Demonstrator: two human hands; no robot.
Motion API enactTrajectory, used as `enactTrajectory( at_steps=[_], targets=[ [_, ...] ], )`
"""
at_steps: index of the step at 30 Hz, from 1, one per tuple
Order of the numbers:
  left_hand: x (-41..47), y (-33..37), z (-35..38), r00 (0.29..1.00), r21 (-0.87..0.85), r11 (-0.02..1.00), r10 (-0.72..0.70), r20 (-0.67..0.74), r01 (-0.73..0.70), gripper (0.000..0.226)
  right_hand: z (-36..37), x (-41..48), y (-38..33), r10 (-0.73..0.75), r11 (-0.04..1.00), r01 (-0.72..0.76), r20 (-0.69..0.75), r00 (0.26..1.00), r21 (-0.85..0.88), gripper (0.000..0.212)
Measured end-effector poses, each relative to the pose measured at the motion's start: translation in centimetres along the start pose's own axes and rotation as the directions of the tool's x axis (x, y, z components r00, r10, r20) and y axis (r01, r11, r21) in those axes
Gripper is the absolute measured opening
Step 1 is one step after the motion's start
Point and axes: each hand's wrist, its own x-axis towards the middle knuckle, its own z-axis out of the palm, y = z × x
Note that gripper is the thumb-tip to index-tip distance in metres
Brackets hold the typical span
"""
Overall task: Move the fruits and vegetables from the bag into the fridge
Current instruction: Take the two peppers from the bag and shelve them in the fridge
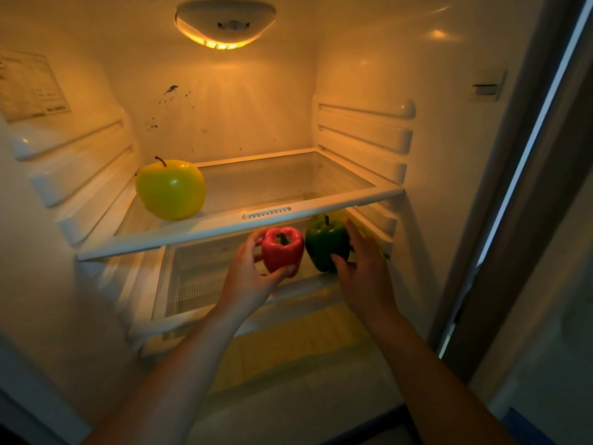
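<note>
Two hands reach into the open fridge (449,162): the left hand (248,279) grips one red bell pepper (282,250), and the right hand (365,274) grips one green bell pepper (324,244) just beside it. Both peppers are over the lower glass shelf (195,292). Farther in, the upper glass shelf (288,184) carries one yellow apple (170,189) at its left. A paper label (30,85) on the left wall is too blurred to read, and one lamp (224,22) glows above

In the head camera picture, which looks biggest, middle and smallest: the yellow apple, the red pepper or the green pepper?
Largest: yellow apple.
Then red pepper and green pepper, which look about alike; both are partly covered, so I won't rank them.
</note>
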Motion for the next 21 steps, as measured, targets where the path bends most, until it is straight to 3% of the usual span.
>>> enactTrajectory(
  at_steps=[4, 14, 17, 21],
  targets=[
    [0.4, -0.4, 0.6, 0.999, 0.025, 0.999, -0.018, -0.039, 0.019, 0.074, 0.5, 1.2, 0.6, -0.079, 0.989, 0.077, -0.011, 0.997, -0.123, 0.051],
    [0.1, -0.9, 1.3, 0.995, 0.03, 0.999, -0.007, -0.103, 0.011, 0.087, 0.7, 1.3, 1.6, -0.126, 0.988, 0.124, -0.022, 0.992, -0.097, 0.061],
    [-0.1, -1.2, 1.0, 0.989, -0.048, 0.999, -0.022, -0.148, 0.015, 0.078, 0.8, 1.0, 2.0, -0.163, 0.983, 0.158, -0.044, 0.986, -0.089, 0.063],
    [-0.2, -1.3, 1.0, 0.991, -0.013, 0.999, 0.046, -0.123, -0.048, 0.069, 1.1, 0.9, 2.2, -0.223, 0.972, 0.217, -0.056, 0.973, -0.094, 0.068]
  ],
)
